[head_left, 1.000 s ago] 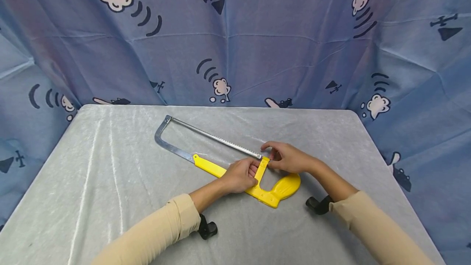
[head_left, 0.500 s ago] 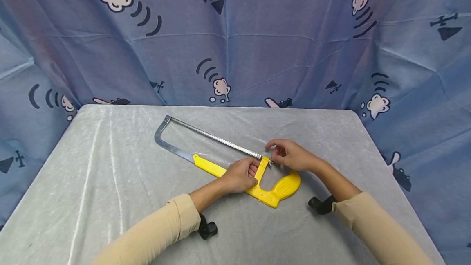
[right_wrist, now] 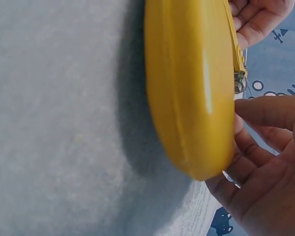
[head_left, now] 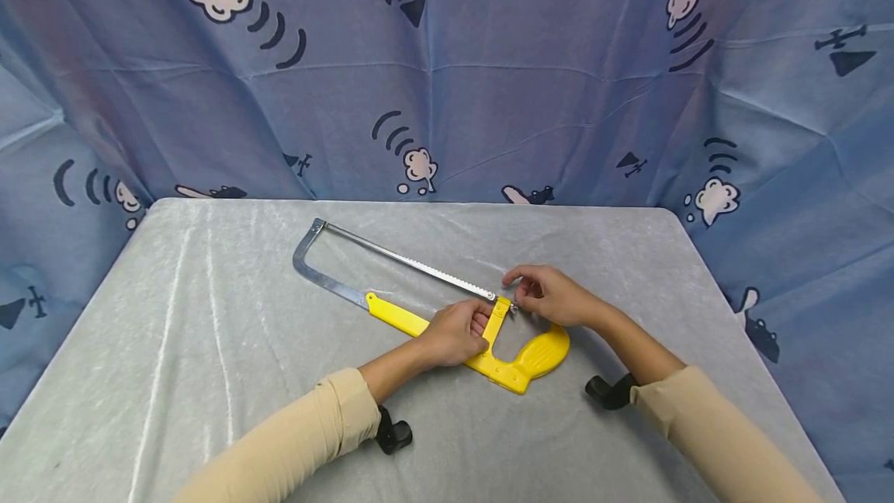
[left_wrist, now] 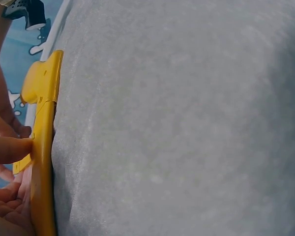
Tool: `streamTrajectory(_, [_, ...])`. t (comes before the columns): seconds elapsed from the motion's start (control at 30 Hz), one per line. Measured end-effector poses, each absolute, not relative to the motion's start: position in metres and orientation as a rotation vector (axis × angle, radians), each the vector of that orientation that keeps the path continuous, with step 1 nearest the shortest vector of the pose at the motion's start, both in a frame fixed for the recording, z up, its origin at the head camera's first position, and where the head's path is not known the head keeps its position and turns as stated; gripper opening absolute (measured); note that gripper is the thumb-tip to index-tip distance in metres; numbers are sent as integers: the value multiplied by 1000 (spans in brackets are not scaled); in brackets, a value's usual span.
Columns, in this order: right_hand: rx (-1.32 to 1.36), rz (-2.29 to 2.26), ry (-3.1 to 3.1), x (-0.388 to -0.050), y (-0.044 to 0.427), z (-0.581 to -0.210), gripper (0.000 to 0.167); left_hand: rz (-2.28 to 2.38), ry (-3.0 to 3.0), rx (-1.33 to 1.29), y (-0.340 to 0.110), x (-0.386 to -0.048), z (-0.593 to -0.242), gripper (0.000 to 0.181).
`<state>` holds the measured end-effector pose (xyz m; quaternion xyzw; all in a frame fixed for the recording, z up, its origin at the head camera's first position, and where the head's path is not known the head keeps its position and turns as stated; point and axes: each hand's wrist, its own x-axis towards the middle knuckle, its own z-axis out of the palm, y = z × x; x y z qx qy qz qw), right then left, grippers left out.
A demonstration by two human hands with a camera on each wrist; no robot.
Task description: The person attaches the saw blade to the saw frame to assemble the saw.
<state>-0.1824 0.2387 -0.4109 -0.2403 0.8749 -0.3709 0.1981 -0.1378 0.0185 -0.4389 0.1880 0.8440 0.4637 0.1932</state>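
A hacksaw with a yellow handle (head_left: 545, 352) and a toothed metal blade (head_left: 412, 262) lies slantwise on the grey cloth-covered table, blade toward the far side. My left hand (head_left: 457, 332) grips its yellow frame near the front post, thumb on the near face and fingers curled behind. Beside the post's tip, my right hand (head_left: 555, 297) hovers with loosely bent fingers. A small metal wing nut (right_wrist: 240, 82) sits at that tip. In the right wrist view, the right thumb (right_wrist: 268, 110) shows just short of the nut; the index fingertip is partly hidden.
Blue patterned curtain (head_left: 447, 84) hangs behind and on both sides of the table (head_left: 230, 317). Black wrist-camera mounts (head_left: 394, 435) stick out below both forearms, close to the cloth.
My right hand has drawn back slightly to the right from the post, uncovering the wing nut, whose wings look turned since half a second ago. The left hand and hacksaw stay put.
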Motion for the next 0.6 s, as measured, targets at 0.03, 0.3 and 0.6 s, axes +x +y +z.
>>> streamTrajectory(0.03, [-675,-1039,2446,-182,239,-411,27,1301,2369,528,18,-138,-439,37])
streamTrajectory(0.3, [-673,-1059,2395,-180,240,-411,38,1304,2367,525,18,-138,-440,37])
streamTrajectory(0.6, [-654,-1006,2347,-173,232,-409,50,1291,2356,512,18,-139,-440,38])
